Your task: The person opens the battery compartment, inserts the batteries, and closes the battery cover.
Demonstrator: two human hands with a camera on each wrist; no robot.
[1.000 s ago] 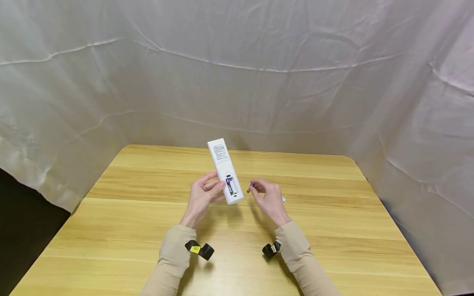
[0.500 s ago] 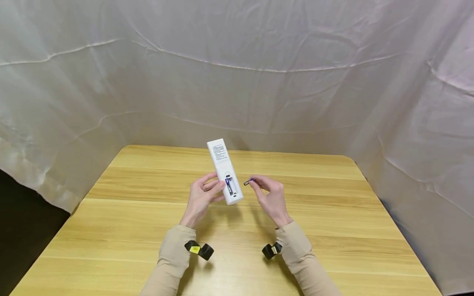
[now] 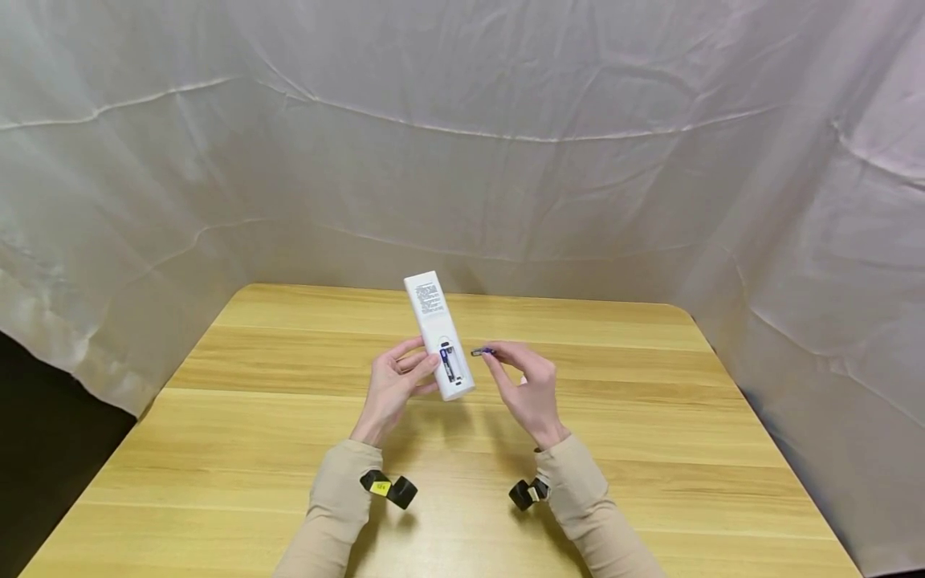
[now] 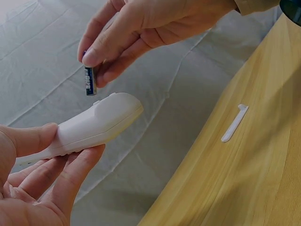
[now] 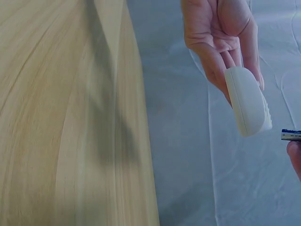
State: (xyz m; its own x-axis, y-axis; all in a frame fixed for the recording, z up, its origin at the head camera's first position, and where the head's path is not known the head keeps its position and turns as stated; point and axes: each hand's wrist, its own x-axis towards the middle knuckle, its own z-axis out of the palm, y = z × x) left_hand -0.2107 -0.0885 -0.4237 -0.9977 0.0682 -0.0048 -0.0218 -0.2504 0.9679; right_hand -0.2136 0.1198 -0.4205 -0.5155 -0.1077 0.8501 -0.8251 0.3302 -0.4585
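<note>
My left hand (image 3: 390,385) holds a white remote control (image 3: 438,321) above the table, its back turned up and its battery compartment uncovered. One battery (image 3: 446,365) lies in the left side of that compartment; the right slot looks bare. Just right of the remote, my right hand (image 3: 531,389) pinches a second blue battery (image 3: 478,352) between thumb and fingertips. In the left wrist view this battery (image 4: 90,80) hangs near the remote's end (image 4: 117,110), apart from it. A slim white battery cover (image 4: 235,123) lies on the table, mostly hidden behind my right hand in the head view.
The wooden table (image 3: 289,466) stretches under both hands. Pale fabric (image 3: 462,185) hangs behind it and along its sides. Black wrist cameras (image 3: 401,491) sit on both sleeves.
The battery in my right hand has turned from steeply slanted to nearly level and shifted slightly left and up. My left hand and the remote have stayed almost still.
</note>
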